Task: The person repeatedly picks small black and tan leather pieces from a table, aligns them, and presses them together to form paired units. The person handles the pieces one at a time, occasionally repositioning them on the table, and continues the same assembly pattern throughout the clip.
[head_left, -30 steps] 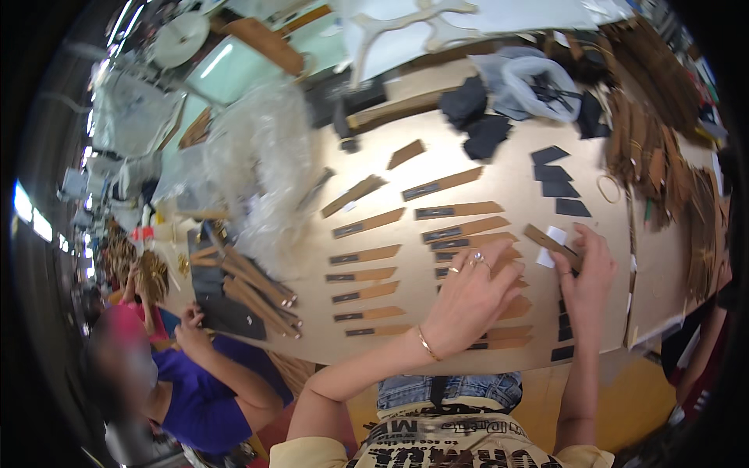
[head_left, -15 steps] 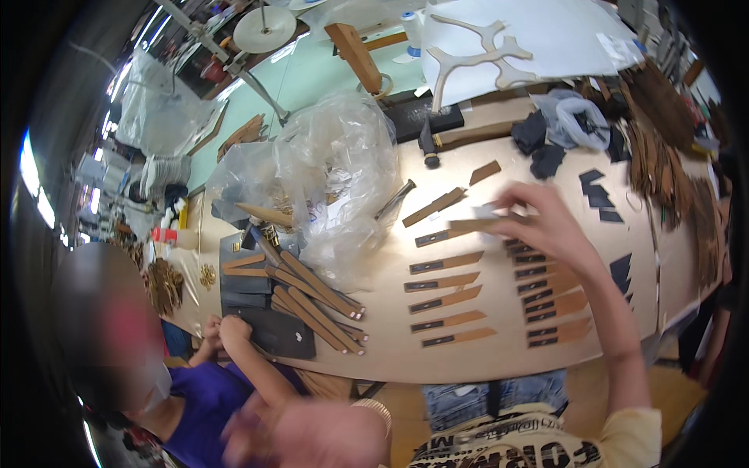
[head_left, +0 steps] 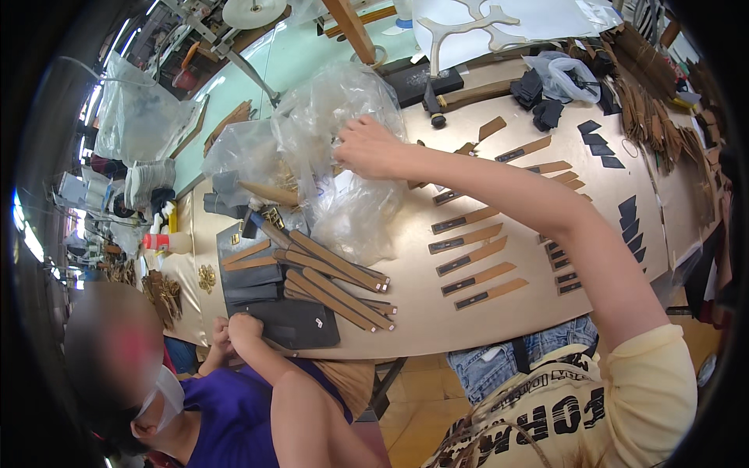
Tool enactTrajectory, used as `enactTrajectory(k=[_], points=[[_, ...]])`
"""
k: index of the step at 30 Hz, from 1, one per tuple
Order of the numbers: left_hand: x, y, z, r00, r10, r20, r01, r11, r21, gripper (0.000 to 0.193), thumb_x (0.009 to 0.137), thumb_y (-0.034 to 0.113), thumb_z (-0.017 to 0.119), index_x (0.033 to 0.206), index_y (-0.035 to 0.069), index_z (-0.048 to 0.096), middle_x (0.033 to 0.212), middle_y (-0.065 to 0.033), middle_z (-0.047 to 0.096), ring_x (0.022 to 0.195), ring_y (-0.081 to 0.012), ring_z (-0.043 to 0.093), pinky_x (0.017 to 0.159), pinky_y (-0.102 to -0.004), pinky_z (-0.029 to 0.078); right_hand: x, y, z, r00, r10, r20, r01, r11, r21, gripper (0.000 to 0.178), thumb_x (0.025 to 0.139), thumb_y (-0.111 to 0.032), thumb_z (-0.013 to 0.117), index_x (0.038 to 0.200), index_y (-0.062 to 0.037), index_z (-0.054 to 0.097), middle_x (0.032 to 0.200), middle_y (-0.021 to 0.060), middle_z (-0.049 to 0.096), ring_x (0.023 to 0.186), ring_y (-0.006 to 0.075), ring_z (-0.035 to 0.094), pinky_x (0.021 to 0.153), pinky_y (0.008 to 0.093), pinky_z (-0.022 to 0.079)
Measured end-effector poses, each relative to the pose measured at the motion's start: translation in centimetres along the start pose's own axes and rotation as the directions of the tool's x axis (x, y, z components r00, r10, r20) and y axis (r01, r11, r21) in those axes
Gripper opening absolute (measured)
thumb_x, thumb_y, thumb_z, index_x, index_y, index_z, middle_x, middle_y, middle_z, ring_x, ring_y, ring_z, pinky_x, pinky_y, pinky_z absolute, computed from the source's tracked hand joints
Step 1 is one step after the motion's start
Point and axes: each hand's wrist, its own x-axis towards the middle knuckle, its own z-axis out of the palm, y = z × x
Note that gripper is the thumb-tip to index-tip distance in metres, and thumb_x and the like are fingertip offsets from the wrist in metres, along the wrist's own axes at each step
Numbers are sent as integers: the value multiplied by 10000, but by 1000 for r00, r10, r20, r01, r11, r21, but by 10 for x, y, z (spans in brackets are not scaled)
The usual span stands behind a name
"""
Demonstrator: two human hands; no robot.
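I have the right hand at the crumpled clear plastic bag on the bench, its fingers bent inward — whether they pinch anything I cannot tell, and the left hand I cannot make out. Laid out so far, as I judge it: two columns of brown strips, the clearest each bearing a dark patch at one end. One short brown piece lies bare — and loose dark pieces sit apart, seemingly unpaired. My forearm hides some strips; a hammer, long brown straps and a co-worker's hand flank the bag.
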Motion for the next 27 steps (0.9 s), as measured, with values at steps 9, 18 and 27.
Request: enactTrajectory(k=[9, 18, 27], points=[[1, 8, -7, 998, 17, -52, -17, 1000, 0, 173, 847, 190, 703, 983, 86, 683, 1156, -158, 581, 1067, -263, 557, 917, -387, 439, 41, -8, 10, 872, 2, 489, 53, 994, -98, 395, 740, -317, 786, 1089, -139, 741, 1190, 79, 696, 1181, 285, 599, 1049, 520, 324], [-4, 20, -12, 993, 33, -110, -35, 999, -19, 167, 850, 184, 694, 979, 79, 672, 1124, -159, 585, 1034, -256, 562, 880, -373, 454, 43, -13, 6, 861, 56, 506, 3, 993, -114, 348, 754, -159, 706, 1097, -106, 734, 1162, 113, 702, 1159, 294, 617, 1084, 563, 296], [14, 50, -24, 969, 141, -201, -130, 989, 68, 162, 853, 177, 685, 974, 73, 661, 1092, -160, 589, 1001, -248, 567, 842, -359, 469, 34, -7, 18, 967, -63, 249, 66, 998, -5, 268, 705, -310, 814, 840, -94, 730, 865, 108, 731, 902, 321, 695, 873, 562, 413]])
